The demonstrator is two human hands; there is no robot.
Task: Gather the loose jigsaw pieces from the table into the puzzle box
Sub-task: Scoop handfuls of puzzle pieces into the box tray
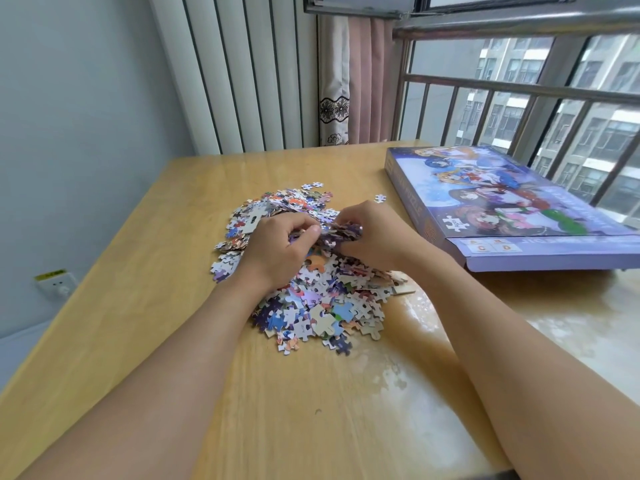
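A heap of loose jigsaw pieces [313,299] lies in the middle of the wooden table [138,306]. My left hand [277,251] and my right hand [372,237] meet over the heap and together clutch a bunch of pieces [337,233] lifted just above it. A single stray piece [380,198] and a small pair [312,185] lie apart at the far side. The purple puzzle box [512,206] lies flat and closed at the right, its picture lid up.
The table's right part is pale and glossy. A barred window [519,91] runs behind the box, with a pink curtain [360,81] in the corner. A wall socket [57,284] sits low on the left wall beyond the table edge.
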